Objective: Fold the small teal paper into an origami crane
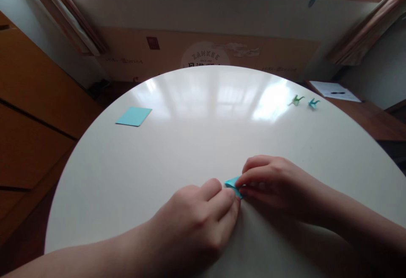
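A small piece of folded blue paper is between my two hands, low over the white table. My right hand pinches its right side between thumb and fingers. From the left, my left hand is closed at the paper's near left edge, with curled fingers against it. Both hands cover much of the paper, so its full folded shape is hidden. Part of a layer stands apart from the one beneath it.
A stack of square light-blue paper lies at the table's far left. Towards the far right stand a green paper crane and a blue paper crane. Beyond the right edge, white sheets with a pen lie on a brown surface.
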`<state>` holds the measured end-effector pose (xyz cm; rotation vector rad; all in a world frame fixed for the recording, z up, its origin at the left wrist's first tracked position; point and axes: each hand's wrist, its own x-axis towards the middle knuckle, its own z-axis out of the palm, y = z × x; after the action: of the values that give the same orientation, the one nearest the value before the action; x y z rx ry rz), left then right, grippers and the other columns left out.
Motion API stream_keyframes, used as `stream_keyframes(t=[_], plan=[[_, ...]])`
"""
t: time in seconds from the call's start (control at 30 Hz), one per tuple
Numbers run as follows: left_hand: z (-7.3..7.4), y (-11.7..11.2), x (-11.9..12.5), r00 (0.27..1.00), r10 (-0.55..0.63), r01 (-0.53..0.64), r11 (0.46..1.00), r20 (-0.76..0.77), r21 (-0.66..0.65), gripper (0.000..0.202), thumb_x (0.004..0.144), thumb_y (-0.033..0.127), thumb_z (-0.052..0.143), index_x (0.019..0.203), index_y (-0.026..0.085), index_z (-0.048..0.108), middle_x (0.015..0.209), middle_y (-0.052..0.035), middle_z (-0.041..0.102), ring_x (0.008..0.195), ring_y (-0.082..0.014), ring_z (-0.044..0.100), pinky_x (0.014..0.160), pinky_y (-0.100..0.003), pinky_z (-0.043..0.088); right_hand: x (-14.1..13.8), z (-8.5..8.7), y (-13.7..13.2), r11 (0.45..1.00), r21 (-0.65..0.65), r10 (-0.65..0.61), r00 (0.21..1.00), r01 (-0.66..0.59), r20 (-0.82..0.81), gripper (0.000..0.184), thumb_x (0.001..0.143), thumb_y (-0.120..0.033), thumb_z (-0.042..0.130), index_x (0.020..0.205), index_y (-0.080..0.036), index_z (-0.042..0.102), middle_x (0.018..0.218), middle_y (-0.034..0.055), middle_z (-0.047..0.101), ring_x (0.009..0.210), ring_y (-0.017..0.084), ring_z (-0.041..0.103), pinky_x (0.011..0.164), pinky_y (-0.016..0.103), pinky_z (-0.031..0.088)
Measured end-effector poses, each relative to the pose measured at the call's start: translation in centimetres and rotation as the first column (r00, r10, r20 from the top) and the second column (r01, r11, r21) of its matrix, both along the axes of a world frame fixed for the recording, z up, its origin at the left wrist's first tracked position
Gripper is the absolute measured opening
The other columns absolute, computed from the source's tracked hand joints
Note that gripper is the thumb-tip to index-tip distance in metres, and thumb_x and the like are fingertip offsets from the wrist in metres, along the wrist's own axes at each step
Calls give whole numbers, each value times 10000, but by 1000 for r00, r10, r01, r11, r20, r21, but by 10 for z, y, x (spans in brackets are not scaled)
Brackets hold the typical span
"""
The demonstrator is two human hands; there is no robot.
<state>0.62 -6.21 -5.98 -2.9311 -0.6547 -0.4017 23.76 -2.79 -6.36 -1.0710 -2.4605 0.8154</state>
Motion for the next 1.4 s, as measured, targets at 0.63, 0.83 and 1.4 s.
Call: stream_keyframes(t=[0.63, 0.83, 1.4], plan=[[-4, 15, -11, 999, -36, 42, 986, 37, -163, 344, 1020, 113, 406, 1318, 57, 568, 1070, -132, 713, 987, -252, 643, 804, -367, 565, 5, 1, 6, 994, -44, 97, 995, -97, 7, 210, 883, -131, 670, 952, -279, 803, 790, -11, 704, 679, 106, 647, 619, 201, 444], [-6, 14, -11, 999, -34, 36, 978, 11, -205, 362, 994, 122, 411, 1309, 69, 580, 1078, -129, 697, 973, -254, 623, 816, -372, 552, 8, 4, 8, 988, -127, 82, 997, -82, -3, 251, 852, -83, 657, 942, -270, 799, 798, -20, 717, 722, 104, 658, 652, 178, 464], [-7, 5, -9, 997, 16, -25, 993, -73, -120, 329, 946, 177, 544, 1253, 121, 650, 1147, -86, 657, 965, -248, 566, 791, -386, 490, -5, -11, 0, 977, 212, 7, 999, -16, 41, 227, 952, -135, 552, 992, -226, 757, 746, 13, 644, 631, 121, 569, 576, 227, 375]])
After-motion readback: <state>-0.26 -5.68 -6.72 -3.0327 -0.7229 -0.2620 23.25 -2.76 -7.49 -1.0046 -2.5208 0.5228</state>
